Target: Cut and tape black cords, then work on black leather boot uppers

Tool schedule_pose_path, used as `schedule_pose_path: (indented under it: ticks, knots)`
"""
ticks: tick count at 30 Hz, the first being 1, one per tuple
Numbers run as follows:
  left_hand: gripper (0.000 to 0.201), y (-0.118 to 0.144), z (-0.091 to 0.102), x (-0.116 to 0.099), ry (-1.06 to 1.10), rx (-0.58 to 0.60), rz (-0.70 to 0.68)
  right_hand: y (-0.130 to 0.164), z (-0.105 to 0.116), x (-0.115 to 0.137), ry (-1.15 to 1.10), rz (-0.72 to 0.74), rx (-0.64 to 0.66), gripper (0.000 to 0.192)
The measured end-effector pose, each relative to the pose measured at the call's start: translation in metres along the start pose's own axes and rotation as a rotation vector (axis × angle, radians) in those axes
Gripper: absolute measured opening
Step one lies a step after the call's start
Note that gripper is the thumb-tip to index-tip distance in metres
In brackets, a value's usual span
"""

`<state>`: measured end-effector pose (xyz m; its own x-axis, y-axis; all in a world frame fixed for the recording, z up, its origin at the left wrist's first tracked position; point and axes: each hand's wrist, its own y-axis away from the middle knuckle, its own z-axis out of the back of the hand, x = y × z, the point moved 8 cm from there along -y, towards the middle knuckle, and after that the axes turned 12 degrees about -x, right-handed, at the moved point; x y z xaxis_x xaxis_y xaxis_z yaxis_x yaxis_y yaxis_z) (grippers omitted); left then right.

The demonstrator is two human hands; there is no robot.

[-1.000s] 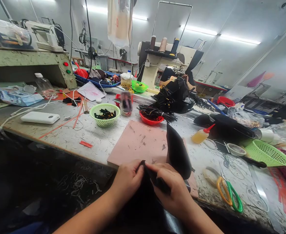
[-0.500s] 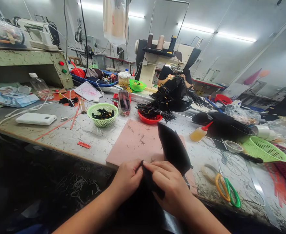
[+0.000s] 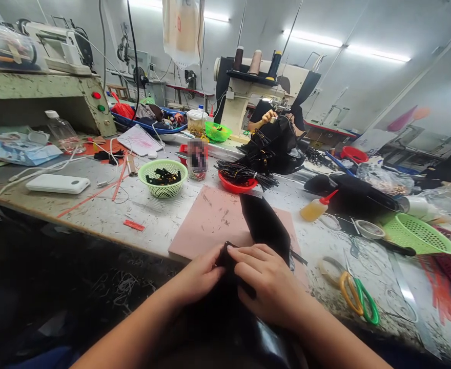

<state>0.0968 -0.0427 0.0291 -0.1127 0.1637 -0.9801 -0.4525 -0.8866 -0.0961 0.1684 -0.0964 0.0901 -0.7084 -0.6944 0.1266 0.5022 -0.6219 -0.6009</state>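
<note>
A black flexible sheet (image 3: 267,228) is being pinched by left hand (image 3: 200,274) and right hand (image 3: 269,279) (fingertips close). It's being swung leftward over the flat pink board (image 3: 206,215), apparently being repositioned.

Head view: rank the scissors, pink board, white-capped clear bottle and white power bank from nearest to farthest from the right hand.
1. Pink board: just beyond the right hand
2. Scissors: right side
3. White power bank: left
4. White-capped clear bottle: left, farther back
</note>
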Motion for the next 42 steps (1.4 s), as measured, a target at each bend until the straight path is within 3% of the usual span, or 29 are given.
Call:
schedule_pose_path:
  ticks: [6,18,22,26,28,30,34,37,40,42]
  knots:
    - [0.032,0.000,-0.006,0.004,0.216,0.030,0.116,0.001,0.001,-0.002,-0.030,0.033,-0.028,0.015]
    - [0.029,0.000,-0.012,0.001,0.182,0.060,0.082,0.003,-0.003,0.016,0.118,0.204,-0.015,0.022]
    - [0.027,-0.003,-0.014,0.007,0.264,0.038,0.097,0.006,-0.012,0.022,0.161,0.212,0.168,0.014]
    - [0.036,0.007,-0.013,0.031,0.527,0.057,0.246,0.006,-0.013,0.014,0.167,0.079,0.448,0.016]
    - [0.046,0.019,-0.008,0.041,0.507,0.065,0.244,0.005,-0.008,0.009,0.097,0.013,0.557,0.016]
    - [0.060,0.033,-0.002,0.049,0.343,0.060,0.226,0.003,-0.003,0.009,-0.004,-0.003,0.655,0.011]
    - [0.061,0.046,0.002,0.044,0.150,-0.029,0.211,-0.002,0.002,0.026,-0.136,0.203,0.721,0.007]
    - [0.051,0.042,0.003,0.027,0.257,-0.132,0.210,-0.012,0.005,0.039,-0.175,0.338,0.697,0.006]
    - [0.035,0.039,0.006,0.024,0.433,-0.274,0.341,-0.023,0.007,0.044,-0.181,0.369,0.736,0.011]
    - [0.030,0.041,0.005,0.025,0.548,-0.343,0.437,-0.030,0.009,0.044,-0.183,0.340,0.746,0.004]
